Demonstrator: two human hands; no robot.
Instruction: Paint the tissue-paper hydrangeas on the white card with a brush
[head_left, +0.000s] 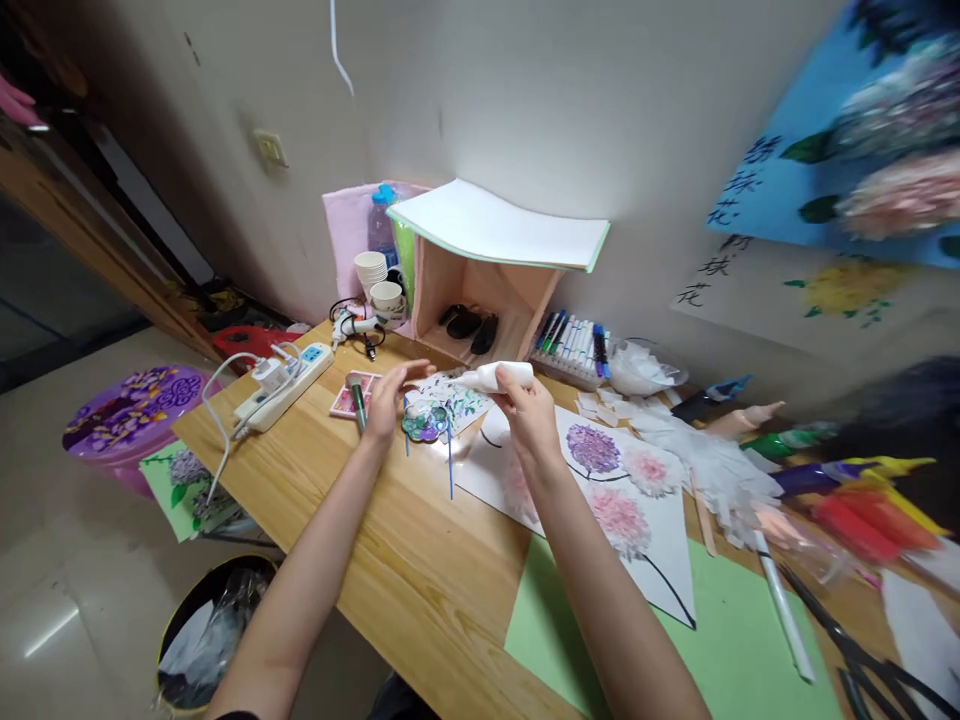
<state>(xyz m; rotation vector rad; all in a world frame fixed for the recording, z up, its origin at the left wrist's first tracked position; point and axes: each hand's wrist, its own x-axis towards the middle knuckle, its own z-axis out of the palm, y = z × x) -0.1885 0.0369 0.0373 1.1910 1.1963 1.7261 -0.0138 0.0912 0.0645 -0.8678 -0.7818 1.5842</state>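
My right hand (531, 415) is wrapped round a white squeeze bottle (499, 377), held on its side with the nozzle to the left. My left hand (388, 400) is raised over the table, fingers stretched out and holding nothing. Close beside it are a dark green tube (358, 402) and a pink paint box (347, 395). Below the bottle lie a paint-stained palette (425, 424), a thin blue stick (451, 465) and a speckled sheet of paper (472, 408). Under my right forearm is a white sheet (480, 475) with pink and purple fluffy flowers (592, 448), partly hidden.
On the left stand a power strip (289, 385), a glue gun (352, 325) and paper cups (386, 298). A pink box (430, 290) is at the back, near a tray of markers (574, 345). Paint bottles (795, 440), tissue paper (697, 455) and scissors (847, 640) crowd the right.
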